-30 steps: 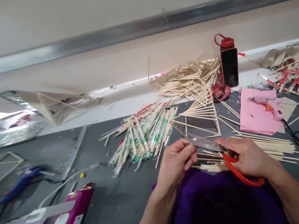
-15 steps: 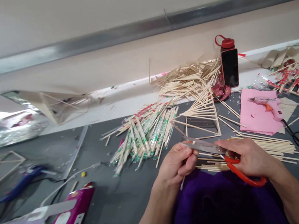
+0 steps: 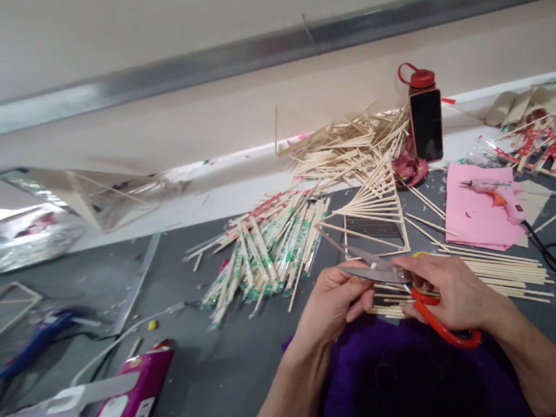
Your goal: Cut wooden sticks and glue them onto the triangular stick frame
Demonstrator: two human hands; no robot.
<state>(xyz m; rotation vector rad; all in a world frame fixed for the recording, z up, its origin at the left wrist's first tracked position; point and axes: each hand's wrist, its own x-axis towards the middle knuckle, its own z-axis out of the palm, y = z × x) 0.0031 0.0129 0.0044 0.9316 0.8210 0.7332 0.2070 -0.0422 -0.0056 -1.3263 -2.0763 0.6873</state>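
My right hand point(image 3: 451, 288) grips a pair of scissors point(image 3: 426, 299) near the pivot, with the red handles hanging below the fingers. The blades point left, toward my left hand point(image 3: 331, 297). That hand is closed on a thin wooden stick, mostly hidden by the fingers; its pale end point(image 3: 373, 265) shows at the scissor blades. Just beyond the blades stands a frame of glued wooden sticks point(image 3: 378, 204), with a fan of sticks on one side. Loose wooden sticks point(image 3: 515, 275) lie in rows behind and beside my right hand.
Wrapped chopsticks point(image 3: 264, 253) lie left of the frame, with a heap of bare sticks point(image 3: 352, 143) behind. A red-capped bottle with a phone point(image 3: 426, 124) stands at the back. A pink glue gun point(image 3: 498, 196) rests on pink paper point(image 3: 475, 229). A blue glue gun point(image 3: 40, 337) and magenta box point(image 3: 139, 378) lie left.
The scissors have turned slightly and shifted left with my right hand, and the stick's end now sits nearer the pivot. My left hand has moved a little to the right.
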